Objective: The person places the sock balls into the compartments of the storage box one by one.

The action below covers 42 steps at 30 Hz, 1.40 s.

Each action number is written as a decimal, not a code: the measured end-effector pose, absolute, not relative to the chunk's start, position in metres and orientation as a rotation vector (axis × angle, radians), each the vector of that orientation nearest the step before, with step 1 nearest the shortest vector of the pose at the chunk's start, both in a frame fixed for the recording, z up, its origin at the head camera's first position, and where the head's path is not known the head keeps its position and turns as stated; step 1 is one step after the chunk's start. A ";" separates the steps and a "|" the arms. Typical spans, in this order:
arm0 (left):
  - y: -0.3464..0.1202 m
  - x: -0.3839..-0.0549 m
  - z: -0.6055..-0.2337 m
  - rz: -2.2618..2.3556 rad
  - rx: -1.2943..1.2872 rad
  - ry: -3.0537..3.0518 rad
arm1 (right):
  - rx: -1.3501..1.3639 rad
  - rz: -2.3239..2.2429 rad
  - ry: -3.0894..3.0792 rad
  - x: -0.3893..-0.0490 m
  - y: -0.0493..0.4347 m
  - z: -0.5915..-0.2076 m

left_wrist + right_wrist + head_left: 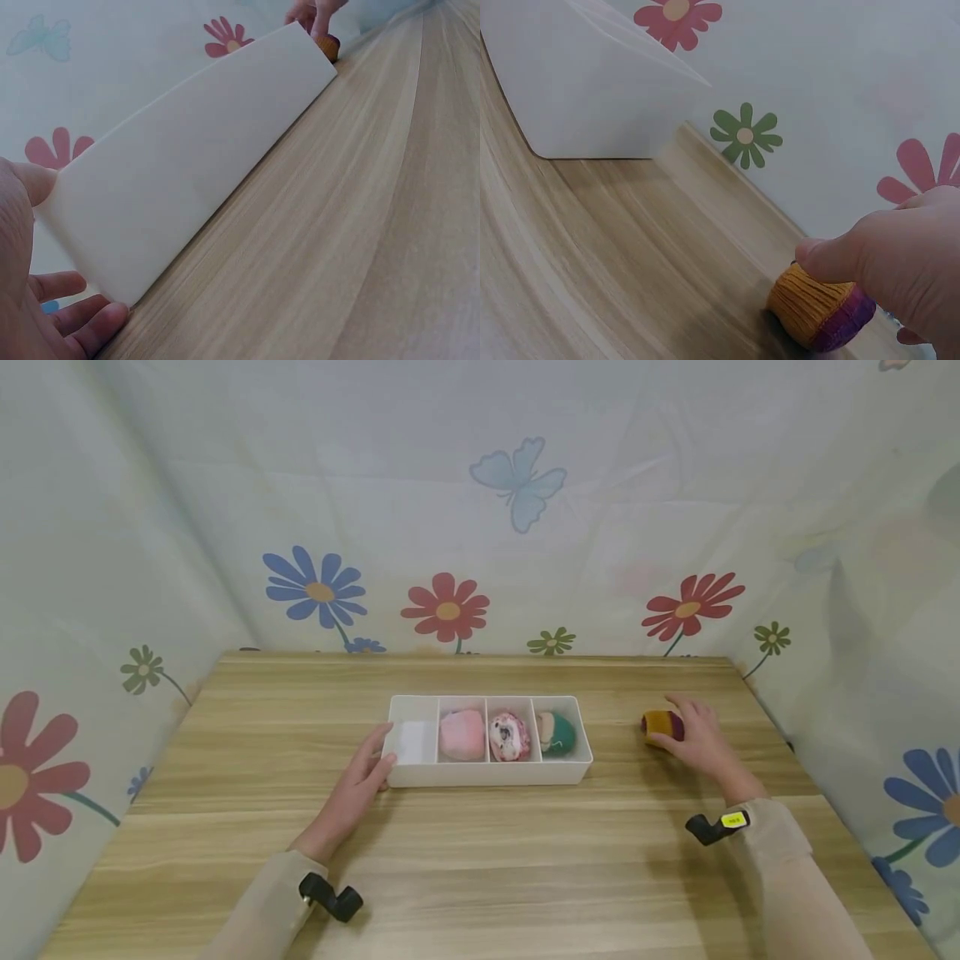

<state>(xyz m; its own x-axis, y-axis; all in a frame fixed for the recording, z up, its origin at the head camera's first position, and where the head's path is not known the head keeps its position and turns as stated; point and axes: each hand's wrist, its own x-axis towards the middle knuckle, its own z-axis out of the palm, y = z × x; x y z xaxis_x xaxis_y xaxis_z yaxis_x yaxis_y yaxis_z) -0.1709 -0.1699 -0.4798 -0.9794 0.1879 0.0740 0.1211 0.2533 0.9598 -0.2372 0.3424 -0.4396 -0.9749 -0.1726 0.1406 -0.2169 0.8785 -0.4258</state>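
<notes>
A white divided box (483, 774) stands mid-table, its compartments in a row. My left hand (357, 787) holds its left end; in the left wrist view the thumb (37, 182) is at the upper corner, with fingers by the lower one. The leftmost compartment shows a bare white floor (416, 743). Rightward, one each, lie a pink rolled sock (462, 735), a white-and-red patterned bundle (509, 737) and a green-and-beige bundle (557, 733). Right of the box, my right hand (699, 739) grips a ribbed mustard-and-purple rolled sock (814, 311) at the table, thumb on its near side.
The wood-grain table (495, 877) reaches back to a pale curtain (600, 527) printed with flowers and a butterfly. More curtain hangs along both sides. Each wrist wears a small black camera mount (330, 897).
</notes>
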 end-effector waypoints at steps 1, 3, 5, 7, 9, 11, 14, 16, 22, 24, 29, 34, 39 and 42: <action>-0.169 -0.169 -0.476 1.862 0.299 2.439 | 0.299 0.686 -2.961 -0.238 0.343 -0.440; -0.167 -0.166 -0.469 1.860 0.300 2.435 | 0.293 0.684 -2.978 -0.239 0.343 -0.440; -0.165 -0.162 -0.461 1.847 0.302 2.448 | 0.290 0.683 -2.989 -0.240 0.344 -0.441; -0.163 -0.159 -0.456 1.840 0.306 2.461 | 0.297 0.683 -2.998 -0.241 0.345 -0.442; -0.162 -0.158 -0.454 1.840 0.314 2.465 | 0.302 0.685 -3.011 -0.242 0.347 -0.443; -0.162 -0.158 -0.454 1.846 0.323 2.465 | 0.307 0.687 -3.023 -0.243 0.348 -0.445; -0.163 -0.158 -0.455 1.851 0.330 2.461 | 0.300 0.679 -3.051 -0.246 0.349 -0.447; -0.163 -0.158 -0.454 1.851 0.327 2.460 | 0.297 0.677 -3.068 -0.248 0.349 -0.448; -0.163 -0.158 -0.455 1.857 0.325 2.460 | 0.306 0.701 -3.103 -0.252 0.348 -0.450; -0.163 -0.159 -0.456 1.860 0.325 2.456 | 0.313 0.714 -3.106 -0.252 0.348 -0.451; -0.162 -0.160 -0.457 1.864 0.320 2.448 | 0.316 0.725 -3.115 -0.254 0.349 -0.451; -0.162 -0.160 -0.456 1.863 0.318 2.445 | 0.293 0.729 -3.119 -0.256 0.349 -0.454; -0.163 -0.159 -0.456 1.864 0.320 2.445 | 0.298 0.740 -3.097 -0.258 0.348 -0.459; -0.163 -0.159 -0.455 1.862 0.317 2.450 | 0.295 0.764 -3.087 -0.259 0.347 -0.461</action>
